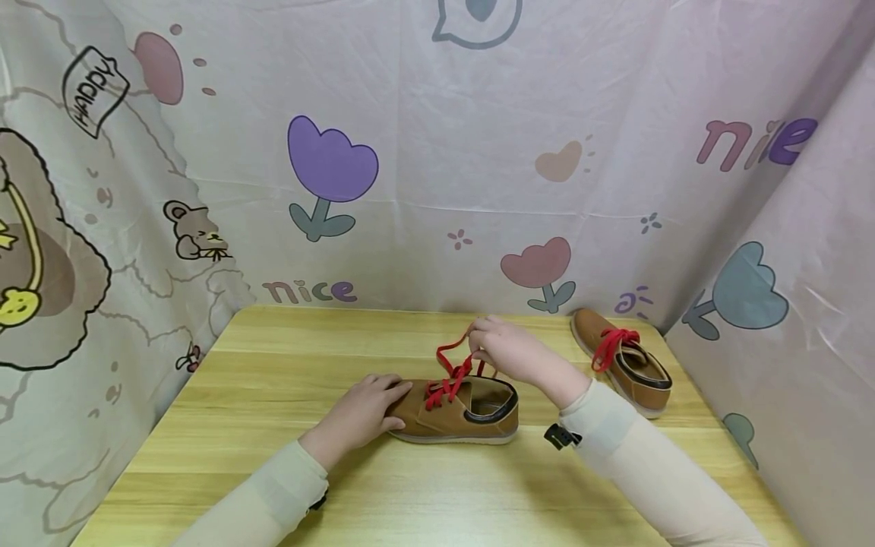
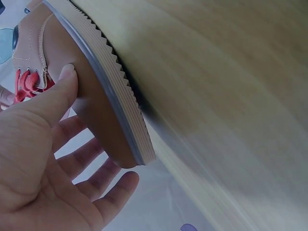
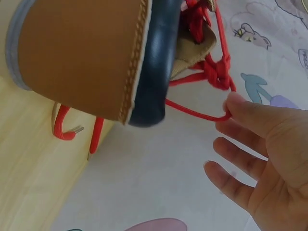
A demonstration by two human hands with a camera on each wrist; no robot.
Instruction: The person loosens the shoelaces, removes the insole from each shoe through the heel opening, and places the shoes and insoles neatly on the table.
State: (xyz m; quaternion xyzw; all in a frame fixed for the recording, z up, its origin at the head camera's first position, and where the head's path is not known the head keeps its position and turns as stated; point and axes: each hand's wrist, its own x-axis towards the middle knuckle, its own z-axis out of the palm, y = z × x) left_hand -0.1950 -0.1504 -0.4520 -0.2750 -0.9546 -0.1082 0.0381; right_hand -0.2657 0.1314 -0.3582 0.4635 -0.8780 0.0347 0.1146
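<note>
A brown shoe (image 1: 437, 417) with a black collar and red laces lies sole-down on the table, its toe to the left. My left hand (image 1: 365, 409) grips the toe; in the left wrist view its thumb (image 2: 65, 89) presses one side, with the fingers around the far side. Above the shoe's opening, my right hand (image 1: 509, 349) pinches a red shoelace (image 3: 199, 114) between thumb and index finger, the other fingers loosely spread. A knot (image 3: 217, 72) in the laces shows by the tongue in the right wrist view. Two lace ends (image 3: 65, 126) hang behind the heel there.
A matching brown shoe (image 1: 642, 387), its red laces tied in a bow, stands at the table's back right. The wooden table (image 1: 273, 357) meets a patterned cloth (image 1: 424, 228) at the back, with more cloth on both sides.
</note>
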